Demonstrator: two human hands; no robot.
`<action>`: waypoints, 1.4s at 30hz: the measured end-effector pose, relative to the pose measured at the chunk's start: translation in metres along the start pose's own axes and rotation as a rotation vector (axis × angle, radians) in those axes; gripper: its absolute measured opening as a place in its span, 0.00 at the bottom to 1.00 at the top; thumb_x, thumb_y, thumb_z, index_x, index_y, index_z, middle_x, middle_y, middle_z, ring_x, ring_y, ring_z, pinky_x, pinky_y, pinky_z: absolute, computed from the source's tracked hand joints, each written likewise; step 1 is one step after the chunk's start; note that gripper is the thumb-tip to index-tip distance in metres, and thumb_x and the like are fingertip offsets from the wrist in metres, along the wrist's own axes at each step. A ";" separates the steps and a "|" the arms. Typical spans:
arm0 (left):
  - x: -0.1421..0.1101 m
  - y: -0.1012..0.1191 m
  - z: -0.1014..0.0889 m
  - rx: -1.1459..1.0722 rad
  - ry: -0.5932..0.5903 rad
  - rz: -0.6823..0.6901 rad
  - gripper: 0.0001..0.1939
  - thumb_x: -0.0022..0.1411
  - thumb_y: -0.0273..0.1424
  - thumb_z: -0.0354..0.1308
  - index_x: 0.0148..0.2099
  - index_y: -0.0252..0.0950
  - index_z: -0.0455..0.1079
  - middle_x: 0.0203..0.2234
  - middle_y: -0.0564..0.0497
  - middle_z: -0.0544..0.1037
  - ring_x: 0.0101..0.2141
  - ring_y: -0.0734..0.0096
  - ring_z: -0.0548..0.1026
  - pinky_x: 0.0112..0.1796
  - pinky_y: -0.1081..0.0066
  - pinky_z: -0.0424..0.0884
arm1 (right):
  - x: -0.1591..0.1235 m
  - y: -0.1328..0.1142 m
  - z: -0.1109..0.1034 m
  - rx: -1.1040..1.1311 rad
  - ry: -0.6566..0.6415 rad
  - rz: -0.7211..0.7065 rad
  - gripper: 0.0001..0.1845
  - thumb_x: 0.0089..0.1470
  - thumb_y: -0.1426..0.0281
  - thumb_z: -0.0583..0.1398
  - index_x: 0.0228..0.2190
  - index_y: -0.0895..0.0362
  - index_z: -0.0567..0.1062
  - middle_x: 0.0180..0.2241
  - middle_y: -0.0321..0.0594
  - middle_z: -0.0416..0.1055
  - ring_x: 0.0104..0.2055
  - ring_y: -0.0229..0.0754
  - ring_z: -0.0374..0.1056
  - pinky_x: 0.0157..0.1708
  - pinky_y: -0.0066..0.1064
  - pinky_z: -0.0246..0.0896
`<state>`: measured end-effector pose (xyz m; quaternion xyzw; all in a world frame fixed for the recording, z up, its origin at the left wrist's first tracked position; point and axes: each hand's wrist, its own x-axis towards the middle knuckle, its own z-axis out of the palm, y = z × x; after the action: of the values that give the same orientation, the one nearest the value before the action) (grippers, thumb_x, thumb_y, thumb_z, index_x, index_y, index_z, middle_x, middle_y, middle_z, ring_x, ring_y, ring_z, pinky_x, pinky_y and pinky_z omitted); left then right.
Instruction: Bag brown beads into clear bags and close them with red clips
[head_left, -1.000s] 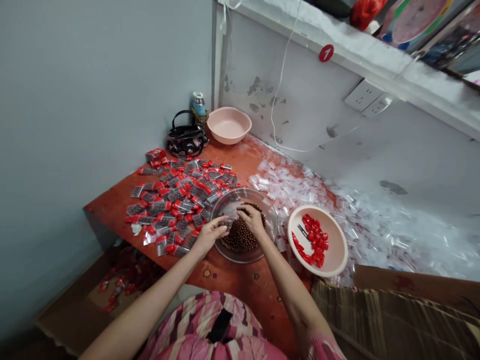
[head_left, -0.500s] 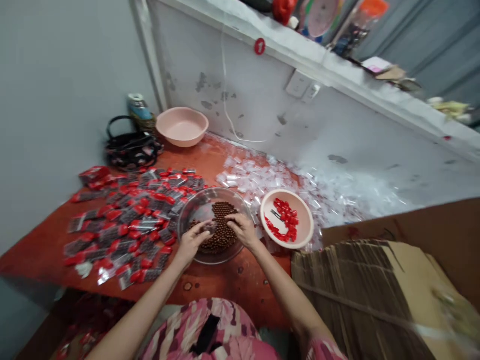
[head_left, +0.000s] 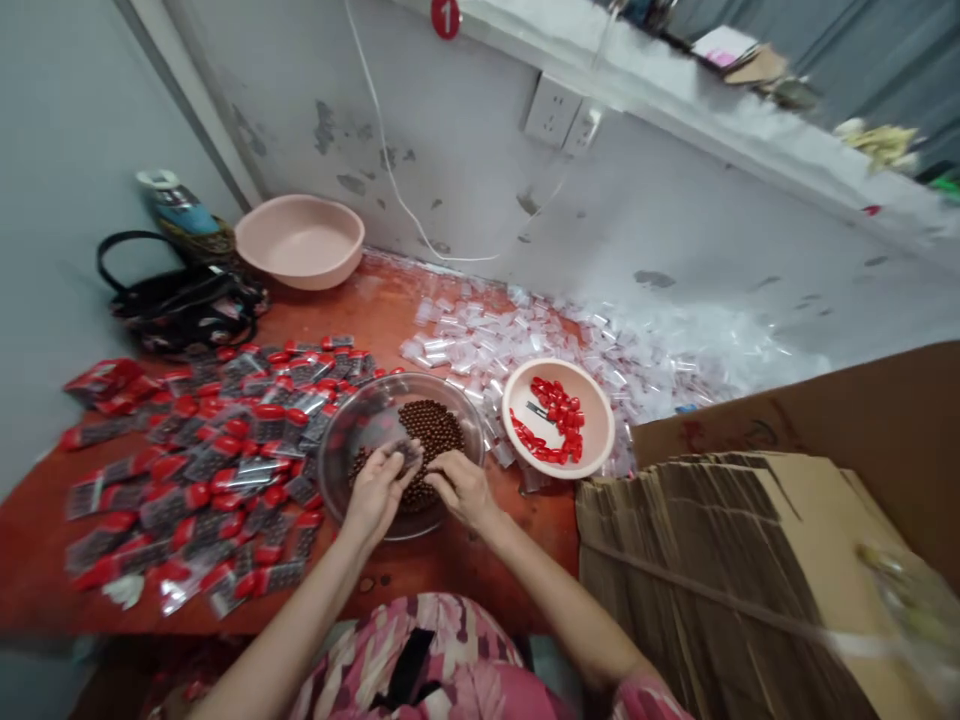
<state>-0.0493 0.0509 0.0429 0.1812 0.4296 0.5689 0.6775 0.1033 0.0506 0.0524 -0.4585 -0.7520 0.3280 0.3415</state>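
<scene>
Over a clear plastic bowl [head_left: 330,430] of brown beads [head_left: 431,425], my left hand [head_left: 377,490] is closed on a small clear plastic container [head_left: 409,455] that looks partly filled with something dark. My right hand [head_left: 465,490] hovers at the bowl's right side, just above the beads. Its fingers are curled toward the thumb; whatever lies between them is too small to make out. To the right stands a cream bowl [head_left: 604,430] with red caps [head_left: 568,415] and a small dark clip-like piece inside. Many filled, red-capped containers [head_left: 266,425] lie spread on the left.
Loose clear empty containers [head_left: 495,335] cover the table's back right along the wall. A pink basin [head_left: 300,245], a black handbag [head_left: 187,305] and a blue flask [head_left: 180,205] stand at the back left. Stacked cardboard [head_left: 675,560] is at the right. A white cord [head_left: 382,150] hangs down the wall.
The view has swung to the right, so the table's things sit further left in the picture. Both hands stay over the bead bowl, the left still holding the clear container.
</scene>
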 end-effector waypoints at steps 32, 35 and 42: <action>0.005 -0.020 0.003 0.438 -0.114 0.108 0.16 0.53 0.35 0.56 0.45 0.39 0.65 0.42 0.48 0.73 0.42 0.62 0.72 0.43 0.62 0.69 | 0.005 0.062 -0.063 -0.106 0.265 0.342 0.14 0.56 0.69 0.49 0.40 0.56 0.70 0.39 0.41 0.72 0.41 0.36 0.67 0.42 0.28 0.60; 0.007 -0.023 0.003 0.293 -0.116 -0.002 0.17 0.52 0.35 0.57 0.46 0.38 0.64 0.42 0.47 0.73 0.43 0.59 0.72 0.43 0.57 0.70 | 0.001 0.116 -0.095 -0.441 0.186 0.683 0.15 0.56 0.71 0.48 0.41 0.58 0.70 0.42 0.44 0.70 0.44 0.39 0.65 0.42 0.30 0.57; 0.013 -0.035 0.006 0.302 -0.108 -0.123 0.18 0.52 0.35 0.58 0.46 0.36 0.66 0.43 0.46 0.73 0.44 0.57 0.71 0.46 0.55 0.67 | 0.000 0.183 -0.109 -0.525 0.001 0.865 0.08 0.47 0.69 0.56 0.28 0.59 0.74 0.33 0.45 0.72 0.35 0.42 0.67 0.34 0.28 0.56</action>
<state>-0.0233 0.0543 0.0163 0.2847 0.4835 0.4448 0.6981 0.2771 0.1366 -0.0354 -0.7987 -0.5502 0.2389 0.0479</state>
